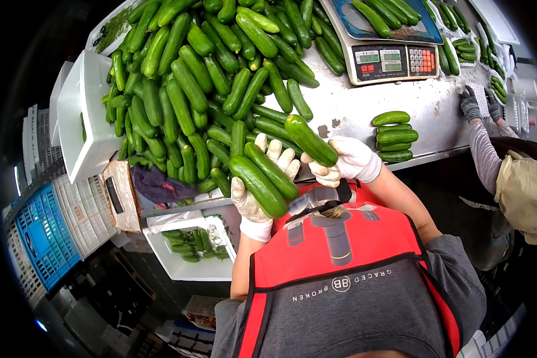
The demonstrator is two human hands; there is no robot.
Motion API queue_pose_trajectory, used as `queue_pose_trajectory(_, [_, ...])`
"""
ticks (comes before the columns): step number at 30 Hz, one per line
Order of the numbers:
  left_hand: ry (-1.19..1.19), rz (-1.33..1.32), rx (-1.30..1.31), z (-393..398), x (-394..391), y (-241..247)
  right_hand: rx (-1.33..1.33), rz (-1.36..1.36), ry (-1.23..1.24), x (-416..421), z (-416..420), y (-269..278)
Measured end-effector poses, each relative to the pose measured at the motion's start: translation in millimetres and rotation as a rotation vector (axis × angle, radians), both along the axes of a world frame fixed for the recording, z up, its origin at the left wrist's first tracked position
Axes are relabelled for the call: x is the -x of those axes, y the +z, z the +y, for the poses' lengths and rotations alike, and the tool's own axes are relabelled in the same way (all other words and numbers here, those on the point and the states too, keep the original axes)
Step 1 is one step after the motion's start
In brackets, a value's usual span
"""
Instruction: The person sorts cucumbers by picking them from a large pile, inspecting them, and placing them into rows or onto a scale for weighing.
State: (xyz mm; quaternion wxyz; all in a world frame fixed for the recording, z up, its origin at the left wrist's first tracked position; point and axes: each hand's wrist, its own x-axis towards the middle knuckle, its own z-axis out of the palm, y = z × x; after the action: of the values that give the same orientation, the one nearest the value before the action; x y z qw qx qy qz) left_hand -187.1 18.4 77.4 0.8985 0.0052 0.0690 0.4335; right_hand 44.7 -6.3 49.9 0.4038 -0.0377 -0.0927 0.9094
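My left hand (264,179), in a soiled white glove, cradles two green cucumbers (258,185) side by side in its palm. A third cucumber (311,140) is gripped from below by my right hand (342,161), also gloved in white, just above the red apron. Beyond both hands a large heap of cucumbers (179,89) covers the left part of a metal table (353,107). Several cucumbers (394,136) lie in a short stack near the table's front edge, right of my right hand. Farther back, a digital scale (396,65) carries more cucumbers (385,15) on its blue pan.
At left, a white foam box (78,112) leans by the heap, above blue and white plastic crates (44,232). Below the table edge is another foam box (197,270) with cucumbers. A co-worker's grey-gloved hands (472,103) hold a white tray at right, near packed cucumbers (465,49).
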Motion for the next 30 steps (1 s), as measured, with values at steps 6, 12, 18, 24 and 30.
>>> queue_pose_trajectory(6, [0.016, 0.063, -0.026, -1, 0, 0, -0.12, -0.379, -0.148, 1, 8, 17])
queue_pose_trajectory(12, [0.038, 0.122, -0.059, 1, -2, 7, -0.13, -0.644, -0.222, 0, 20, 28])
queue_pose_trajectory(18, [0.099, 0.14, -0.06, 8, -6, 11, -0.387, -1.214, -0.506, 23, 14, 33])
queue_pose_trajectory(24, [0.145, 0.165, 0.017, 5, 5, -5, -0.743, -1.501, -0.556, 27, 15, 63])
queue_pose_trajectory(30, [0.092, 0.193, -0.091, 14, -1, 0, -0.947, -1.575, -0.707, 35, 15, 69])
